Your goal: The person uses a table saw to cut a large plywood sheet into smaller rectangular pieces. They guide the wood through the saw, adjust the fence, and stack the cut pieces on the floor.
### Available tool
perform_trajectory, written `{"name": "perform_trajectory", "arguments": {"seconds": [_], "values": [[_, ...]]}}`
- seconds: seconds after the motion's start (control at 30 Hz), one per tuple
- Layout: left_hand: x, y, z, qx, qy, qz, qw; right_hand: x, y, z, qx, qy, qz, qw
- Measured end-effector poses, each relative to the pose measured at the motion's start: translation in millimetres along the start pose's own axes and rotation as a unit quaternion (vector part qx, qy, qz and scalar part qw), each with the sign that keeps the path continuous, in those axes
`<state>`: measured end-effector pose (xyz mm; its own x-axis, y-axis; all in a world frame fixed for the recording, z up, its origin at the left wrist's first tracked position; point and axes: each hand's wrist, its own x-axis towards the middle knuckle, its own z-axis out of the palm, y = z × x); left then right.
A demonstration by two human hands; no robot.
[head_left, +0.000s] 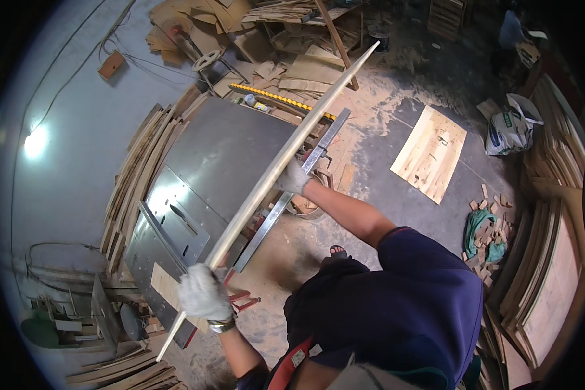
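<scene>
1. Along the near edge of the desk, a long pale board stretches past both the left and right ends; whether it touches the desk is unclear.
2. The hands are well apart, both in pale gloves. The left hand is clamped around the board near the desk's near-left corner, a watch on its wrist.
3. The right hand meets the board farther along the near edge; its fingers are partly hidden, so I cannot tell how tightly it closes.
4. Beneath the board, a metal rail follows the near edge.
5. Toward the left end of the desktop lie a dark straight bar and a thin wood piece.
6. By the right end runs a yellow strip; past the far edge lean stacked boards.
</scene>
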<state>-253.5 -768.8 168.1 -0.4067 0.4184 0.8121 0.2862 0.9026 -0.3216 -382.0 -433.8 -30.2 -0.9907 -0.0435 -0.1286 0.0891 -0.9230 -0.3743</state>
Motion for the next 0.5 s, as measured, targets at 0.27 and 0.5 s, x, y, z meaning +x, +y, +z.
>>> {"name": "perform_trajectory", "arguments": {"seconds": [0.27,0.5], "values": [[-120.4,18.8,8.1,-0.133,-0.188,-0.03,0.973,-181.6,-84.9,32.7,-0.115,0.113,-0.134,0.978],[-119.8,61.6,18.6,-0.201,-0.097,-0.062,0.973,-158.9,-83.7,-9.2,-0.274,0.276,-0.105,0.915]]}}
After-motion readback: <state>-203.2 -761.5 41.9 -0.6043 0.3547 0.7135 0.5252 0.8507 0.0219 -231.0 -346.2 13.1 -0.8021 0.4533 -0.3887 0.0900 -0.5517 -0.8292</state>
